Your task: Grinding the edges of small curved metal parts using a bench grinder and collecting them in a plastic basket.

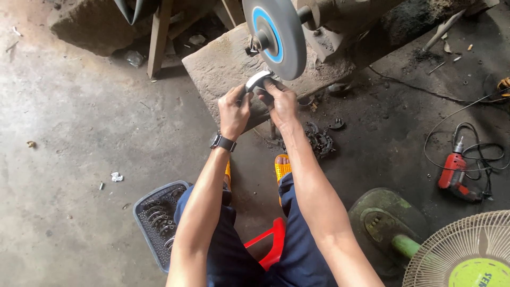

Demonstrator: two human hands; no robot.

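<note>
My left hand (234,109) and my right hand (280,101) together grip a small curved metal part (257,81). Its upper end is pressed against the lower rim of a grey grinding wheel (284,40) with a blue ring around the hub. The wheel is mounted on a bench grinder standing on a worn wooden bench (223,66). A black watch sits on my left wrist. I sit on a red plastic stool (268,242), my feet in orange sandals under the bench.
A grey plastic basket (146,218) with several curved metal parts lies on the floor at my left. A pile of dark metal parts (319,141) lies by my right foot. A red power drill (454,172) with cable and a green fan (467,255) stand at right.
</note>
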